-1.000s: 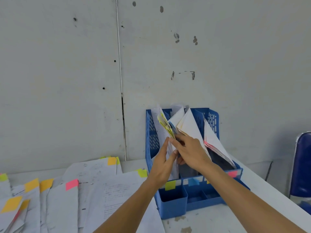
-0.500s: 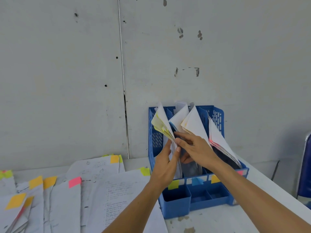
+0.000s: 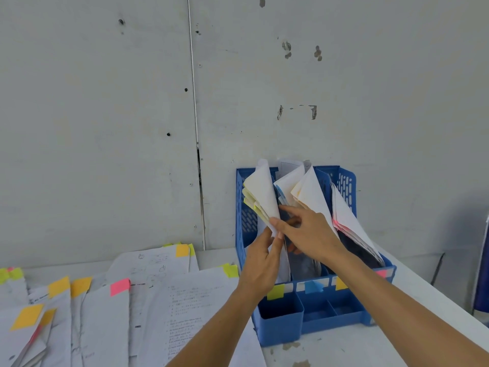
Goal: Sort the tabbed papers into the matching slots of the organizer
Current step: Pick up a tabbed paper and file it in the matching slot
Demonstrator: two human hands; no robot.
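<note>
Item: yellow-tabbed sheaf (image 3: pixel 260 194), standing in the leftmost slot of the blue organizer (image 3: pixel 344 181), top corner curled over toward the wall. Left hand (image 3: pixel 260 263): fingers fairly straight, laid against the sheaf's lower front, steadying it and gripping nothing. Right hand (image 3: pixel 309 234): thumb and forefinger pinch the sheaf's lower right edge, and the other fingers reach toward the next slot. Neighbouring stock: blue-tabbed papers (image 3: pixel 288 181), orange-tabbed papers (image 3: pixel 311 189) and pink-tabbed papers (image 3: pixel 346 218), each leaning above its own front label; the yellow label (image 3: pixel 275 292) matches the slot I am working. Handling note, my judgement: I should press the sheaf flat to the left wall, seat its bottom edge fully and keep it out of the blue slot before letting go. Outstanding: loose tabbed sheets (image 3: pixel 185 300) lie on the table (image 3: pixel 344 348), unsorted.
</note>
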